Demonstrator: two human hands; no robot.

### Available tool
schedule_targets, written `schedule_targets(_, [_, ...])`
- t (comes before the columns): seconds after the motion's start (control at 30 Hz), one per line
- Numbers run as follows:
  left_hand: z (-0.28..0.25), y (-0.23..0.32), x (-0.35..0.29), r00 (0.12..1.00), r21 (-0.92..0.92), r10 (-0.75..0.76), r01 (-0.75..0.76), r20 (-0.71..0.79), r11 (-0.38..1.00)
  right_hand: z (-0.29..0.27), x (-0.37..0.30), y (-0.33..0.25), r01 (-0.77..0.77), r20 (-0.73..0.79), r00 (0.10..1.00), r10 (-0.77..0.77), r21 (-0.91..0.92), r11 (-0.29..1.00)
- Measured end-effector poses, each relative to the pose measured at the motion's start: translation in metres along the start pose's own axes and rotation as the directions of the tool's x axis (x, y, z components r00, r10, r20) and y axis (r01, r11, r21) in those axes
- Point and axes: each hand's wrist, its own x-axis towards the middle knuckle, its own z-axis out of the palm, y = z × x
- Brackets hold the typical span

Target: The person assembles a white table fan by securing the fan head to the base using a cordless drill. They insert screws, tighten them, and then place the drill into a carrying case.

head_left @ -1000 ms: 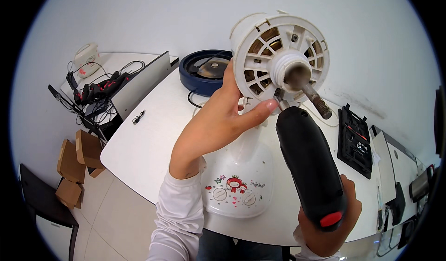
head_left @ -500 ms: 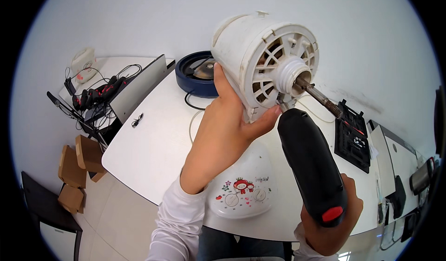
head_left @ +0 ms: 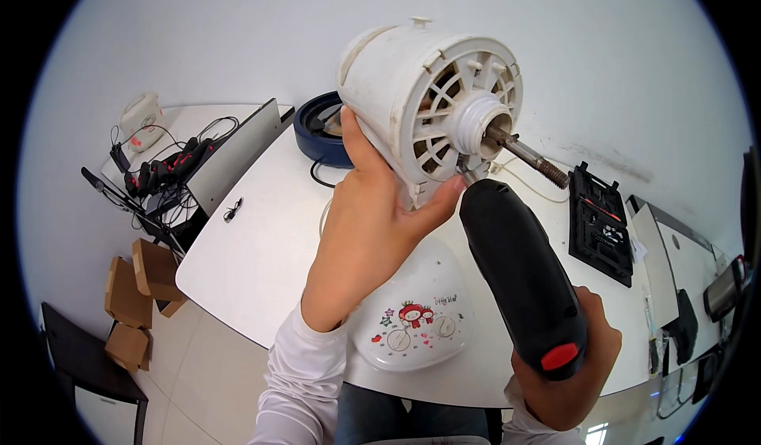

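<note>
My left hand [head_left: 366, 215] holds up a white fan motor housing [head_left: 379, 76] from below, its fingers around the side and its thumb near the front rim. A threaded metal shaft [head_left: 527, 156] sticks out of the collar in the middle of the slotted front. In my right hand [head_left: 567, 389] is a black electric screwdriver [head_left: 519, 267] with a red button. Its bit meets the lower front of the housing, close to my left thumb; the very tip is hard to make out. Beneath the hands lies a white fan base [head_left: 412, 330] with cartoon pictures and two dials.
A dark blue round part [head_left: 317, 132] with a cable lies behind the housing. An open black tool case [head_left: 600, 227] is at the table's right side. Cables and red-black gear [head_left: 170, 164] fill a shelf at left, above cardboard boxes [head_left: 129, 294] on the floor.
The housing, my left hand and the screwdriver have shifted slightly left in the picture. The bit stays at the same low spot on the housing's front, and both grips are unchanged.
</note>
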Motion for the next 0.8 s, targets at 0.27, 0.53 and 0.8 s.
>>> schedule_targets(0.27, [0.001, 0.004, -0.002, 1.0, 0.073, -0.015, 0.015, -0.006, 0.997, 0.001, 0.003, -0.008, 0.002, -0.01, 1.0, -0.003, -0.089, 0.996])
schedule_targets(0.53, [0.0, 0.005, -0.001, 1.0, 0.045, -0.026, 0.026, 0.012, 0.999, 0.005, 0.006, -0.008, -0.057, -0.057, 0.997, 0.054, -0.041, 0.998])
schedule_targets(0.8, [-0.004, -0.001, 0.003, 0.994, 0.105, 0.101, -0.106, 0.046, 0.989, 0.006, 0.011, -0.012, -0.124, -0.098, 0.988, 0.123, -0.008, 0.992])
